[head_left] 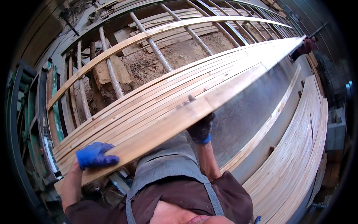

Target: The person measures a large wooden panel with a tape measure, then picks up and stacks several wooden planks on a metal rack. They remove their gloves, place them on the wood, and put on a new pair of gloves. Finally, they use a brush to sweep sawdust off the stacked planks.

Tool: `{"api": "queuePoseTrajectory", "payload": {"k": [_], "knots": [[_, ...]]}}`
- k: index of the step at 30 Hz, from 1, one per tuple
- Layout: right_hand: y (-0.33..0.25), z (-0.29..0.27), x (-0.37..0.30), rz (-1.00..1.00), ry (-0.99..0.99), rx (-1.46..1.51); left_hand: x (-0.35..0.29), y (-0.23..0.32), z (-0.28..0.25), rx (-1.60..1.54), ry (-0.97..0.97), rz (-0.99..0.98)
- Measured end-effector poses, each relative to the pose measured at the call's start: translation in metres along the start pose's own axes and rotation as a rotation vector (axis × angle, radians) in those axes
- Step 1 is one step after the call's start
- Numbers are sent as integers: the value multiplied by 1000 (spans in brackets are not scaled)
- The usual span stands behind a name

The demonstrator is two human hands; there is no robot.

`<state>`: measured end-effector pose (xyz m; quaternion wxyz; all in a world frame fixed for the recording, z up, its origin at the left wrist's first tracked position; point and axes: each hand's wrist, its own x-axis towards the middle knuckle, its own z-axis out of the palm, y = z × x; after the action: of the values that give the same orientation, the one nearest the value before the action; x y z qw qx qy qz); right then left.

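Note:
A long wooden board [164, 127] runs from my lower left toward the far right, in front of my apron. My left hand [97, 155], in a blue glove, is closed over the board close to its near end. My right hand [201, 128], in a dark glove with a blue cuff, reaches under the board and grips its lower edge; blurred fingertips show at the opposite edge. Directly beyond lies a row of similar planks [149, 108], side by side on the roller rack, partly covered by the held board.
Metal rollers [160, 56] cross the rack, with one separate strip [145, 35] lying over them. Sawdust and offcuts lie beneath. At right stands a large stack of boards [291, 149], with a single strip [264, 127] beside it. A co-worker's dark-gloved hand [306, 46] is at the far end.

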<state>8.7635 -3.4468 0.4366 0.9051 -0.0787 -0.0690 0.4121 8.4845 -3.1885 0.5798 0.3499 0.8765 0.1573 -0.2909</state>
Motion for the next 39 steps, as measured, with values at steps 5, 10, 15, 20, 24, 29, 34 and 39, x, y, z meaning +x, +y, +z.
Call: {"api": "queuePoseTrajectory", "payload": {"k": [5, 10, 15, 20, 24, 29, 34, 39], "knots": [[96, -23, 56, 95, 78, -59, -32, -45, -84, -5, 56, -199], [168, 25, 100, 251, 194, -161, -82, -140, -125, 29, 315, -288], [196, 37, 141, 340, 240, 4, -101, -207, -135, 66, 482, -331], [170, 16, 168, 277, 223, -261, -29, -172, -185, 35, 297, -262], [190, -4, 182, 224, 263, -683, 7, -172, -148, -211, 692, -47], [198, 8, 197, 437, 398, -530, 45, -166, -110, 491, 515, -188], [178, -21, 203, 712, 207, -761, 99, -205, -94, 354, 349, -244], [153, 77, 203, 971, -180, -1294, 120, -228, -83, 410, 503, -169]]}}
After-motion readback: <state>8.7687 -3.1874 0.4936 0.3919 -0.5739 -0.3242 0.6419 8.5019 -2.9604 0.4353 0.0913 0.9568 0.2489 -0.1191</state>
